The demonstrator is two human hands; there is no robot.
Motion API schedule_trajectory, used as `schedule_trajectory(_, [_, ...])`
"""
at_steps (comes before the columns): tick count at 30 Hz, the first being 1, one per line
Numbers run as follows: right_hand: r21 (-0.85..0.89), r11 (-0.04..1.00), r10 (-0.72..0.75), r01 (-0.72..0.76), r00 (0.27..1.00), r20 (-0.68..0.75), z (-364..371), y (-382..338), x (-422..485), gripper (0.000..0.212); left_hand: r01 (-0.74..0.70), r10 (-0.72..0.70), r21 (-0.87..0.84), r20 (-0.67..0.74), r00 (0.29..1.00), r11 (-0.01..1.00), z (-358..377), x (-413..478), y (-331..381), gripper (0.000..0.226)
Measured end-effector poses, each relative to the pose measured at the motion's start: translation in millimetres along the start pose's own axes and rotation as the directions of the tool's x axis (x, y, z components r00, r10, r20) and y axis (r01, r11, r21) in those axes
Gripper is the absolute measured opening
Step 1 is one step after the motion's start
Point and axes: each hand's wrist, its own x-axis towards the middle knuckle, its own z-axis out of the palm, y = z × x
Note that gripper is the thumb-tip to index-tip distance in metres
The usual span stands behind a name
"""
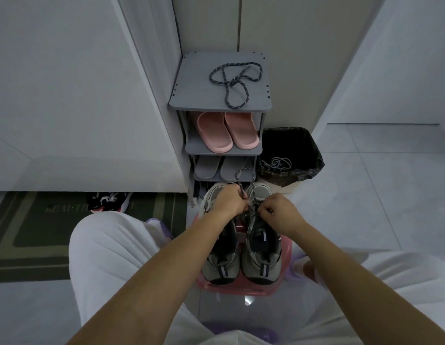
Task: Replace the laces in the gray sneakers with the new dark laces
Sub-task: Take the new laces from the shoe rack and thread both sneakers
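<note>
The gray sneakers (261, 265) sat side by side on a pink plastic stool (231, 288) between the knees. Over the right-hand shoe, the left hand (229, 199) and right hand (278, 210) were both curled tight, each pinching the speckled, rope-like dark lace (252, 183), which looped up past the knuckles. Lacing looked midway; the next move probably meant feeding an end through another eyelet. A second lace (232, 82) lay coiled on the flat gray rack top (191, 95).
</note>
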Motion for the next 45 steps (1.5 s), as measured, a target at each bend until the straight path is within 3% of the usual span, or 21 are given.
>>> schedule_trajectory(11, [-0.027, 0.996, 0.083, -0.084, 0.996, -0.023, 7.9, 3.4, 1.7, 0.022, 0.023, -0.022, -0.081, 0.015, 1.0, 0.996, 8.8, 3.0, -2.8, 0.024])
schedule_trajectory(16, [-0.007, 0.984, 0.177, -0.177, 0.984, 0.002, 12.0, -0.5, 6.1, 0.023, -0.035, 0.035, 0.032, -0.014, 0.999, 0.999, 13.6, 1.1, -5.6, 0.025])
schedule_trajectory(19, [0.039, 0.971, 0.239, -0.238, 0.971, -0.029, 15.2, -4.0, 7.3, 0.019, -0.041, 0.041, 0.016, 0.008, 0.999, 0.999, 14.0, 1.0, -5.9, 0.015])
schedule_trajectory(22, [0.084, 0.959, 0.276, -0.271, 0.96, -0.046, 17.1, -5.0, 5.7, 0.016, -0.042, 0.047, -0.051, 0.1, 0.994, 0.998, 8.3, -1.2, -5.8, 0.02])
schedule_trajectory(25, [0.121, 0.952, 0.288, -0.282, 0.957, -0.043, 17.3, -6.0, 5.7, 0.015, -0.036, 0.054, -0.096, 0.191, 0.98, 0.995, 2.9, -6.4, -5.1, 0.024])
schedule_trajectory(34, [0.131, 0.946, 0.299, -0.296, 0.954, -0.008, 18.1, -6.3, 4.6, 0.013, -0.001, 0.013, -0.038, 0.291, 0.957, 0.999, 2.6, -11.2, -0.7, 0.034])
schedule_trajectory(39, [0.254, 0.94, 0.255, -0.228, 0.964, -0.08, 14.4, -1.6, 2.3, 0.013, -0.005, -0.007, 0.041, 0.281, 0.96, 0.999, 5.9, -11.5, -3.8, 0.029])
schedule_trajectory(42, [0.375, 0.885, 0.33, -0.276, 0.94, -0.088, 7.4, 1.7, -2.5, 0.02, 0.015, -0.019, 0.016, 0.289, 0.957, 1.0, 4.6, -12.2, -3.7, 0.028])
schedule_trajectory(45, [0.674, 0.654, 0.528, -0.344, 0.846, -0.081, 4.1, 13.7, -7.8, 0.017, 0.028, -0.032, 0.016, 0.288, 0.957, 0.999, 2.3, -12.4, -6.2, 0.046])
